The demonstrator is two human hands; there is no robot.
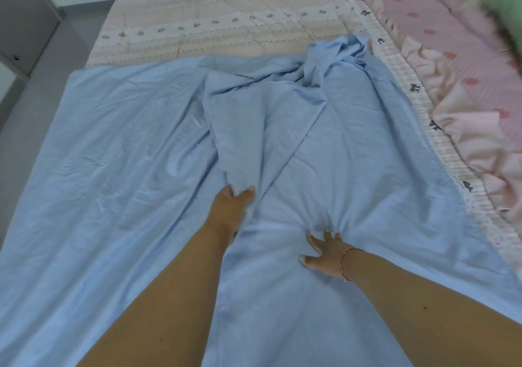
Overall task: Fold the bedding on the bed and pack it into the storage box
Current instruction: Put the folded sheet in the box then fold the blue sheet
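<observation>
Nearest to the camera, 2 bare forearms reach forward over a light blue sheet [118, 152], which covers most of the bed from the near edge outward. The right hand [324, 251], with a thin red bracelet [348, 265] at the wrist, lies with spread fingers on the cloth, and creases gather at its fingertips; I judge it presses and bunches the fabric more than it grips it. A little further out, the left hand [230, 207] pinches a raised fold of the sheet between thumb and fingers. The 2 hands are apart, both near the middle of the sheet.

From the left hand, the lifted fold runs away from the person toward a crumpled heap at the far right part of the sheet. So the long axis of this bunched part points away from the person, while the flat part spreads wide to the left. Beyond the sheet lies a beige patterned quilt [197, 28], and to the right a pink ruffled cover [466, 90]. No storage box is in view.

A risk, in my judgement: if the left hand pulls while the heap is tangled, the fold comes uneven, or the sheet slides off the left edge.
</observation>
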